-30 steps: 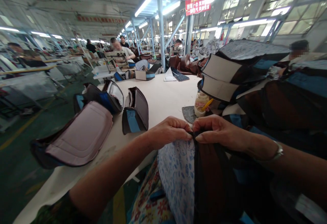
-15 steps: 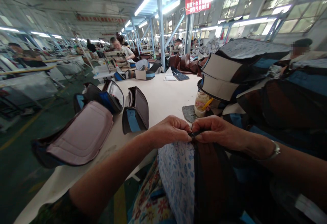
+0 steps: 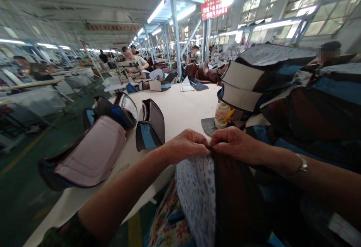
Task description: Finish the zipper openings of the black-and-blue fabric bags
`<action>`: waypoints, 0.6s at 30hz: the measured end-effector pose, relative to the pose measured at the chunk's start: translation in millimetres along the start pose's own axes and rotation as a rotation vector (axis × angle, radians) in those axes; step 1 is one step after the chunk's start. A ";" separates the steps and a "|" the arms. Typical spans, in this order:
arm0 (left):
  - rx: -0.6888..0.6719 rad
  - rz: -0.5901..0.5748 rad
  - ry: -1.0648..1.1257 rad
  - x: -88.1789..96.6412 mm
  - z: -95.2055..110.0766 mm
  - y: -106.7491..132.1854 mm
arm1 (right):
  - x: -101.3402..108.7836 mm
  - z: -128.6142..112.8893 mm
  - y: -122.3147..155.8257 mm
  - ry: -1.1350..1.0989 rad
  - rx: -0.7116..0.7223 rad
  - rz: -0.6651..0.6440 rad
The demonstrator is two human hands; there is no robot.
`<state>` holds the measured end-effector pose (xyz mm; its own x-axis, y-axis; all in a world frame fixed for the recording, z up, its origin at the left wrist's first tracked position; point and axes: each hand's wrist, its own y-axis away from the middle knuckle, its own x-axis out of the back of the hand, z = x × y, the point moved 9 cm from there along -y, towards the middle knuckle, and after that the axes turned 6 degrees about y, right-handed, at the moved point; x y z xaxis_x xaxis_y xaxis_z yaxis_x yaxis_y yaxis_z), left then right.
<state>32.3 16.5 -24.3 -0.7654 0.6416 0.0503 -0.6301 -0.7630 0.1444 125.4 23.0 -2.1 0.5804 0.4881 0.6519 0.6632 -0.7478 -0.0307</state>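
A sewn fabric piece (image 3: 197, 190), with blue-speckled white lining on one side and dark brown and black cloth on the other, hangs over my lap. My left hand (image 3: 188, 144) pinches its top edge between thumb and fingers. Right beside it, my right hand (image 3: 234, 143) pinches the same edge, the fingertips of both hands almost touching. The bit of dark edge between them is mostly covered by the fingers. Just beyond my hands a jar (image 3: 222, 114) with a yellow-handled tool stands on the table, next to a dark grey scrap (image 3: 208, 126).
Stacked bag pieces (image 3: 242, 96) rise at the right. Pink-backed (image 3: 91, 153) and blue-striped (image 3: 150, 125) sewn pieces stand on the white table (image 3: 180, 106) at the left. A co-worker (image 3: 132, 59) sits at a machine farther back. A metal post (image 3: 175, 29) stands behind the table.
Both hands keep their pinch on the fabric piece's edge, with slight finger movement. The view has shifted a little; the table things look barely displaced.
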 end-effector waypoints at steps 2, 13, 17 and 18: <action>0.008 -0.004 0.015 1.2 -1.5 0.0 | -2.7 2.5 -0.8 -0.066 0.000 -0.020; -0.410 0.079 -0.628 -6.4 30.2 20.6 | -2.6 -16.8 9.4 0.321 0.273 0.159; -0.481 0.153 -0.691 -5.4 32.9 33.9 | -11.0 -33.0 26.4 0.523 0.488 0.193; -0.467 0.158 -0.642 -3.8 33.6 35.7 | -11.2 -34.8 30.3 0.555 0.518 0.222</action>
<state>17.1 -10.5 13.8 -0.7149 0.3353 0.6136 -0.6190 -0.7116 -0.3324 122.5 -20.9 16.0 0.4949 -0.0462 0.8677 0.7742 -0.4300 -0.4645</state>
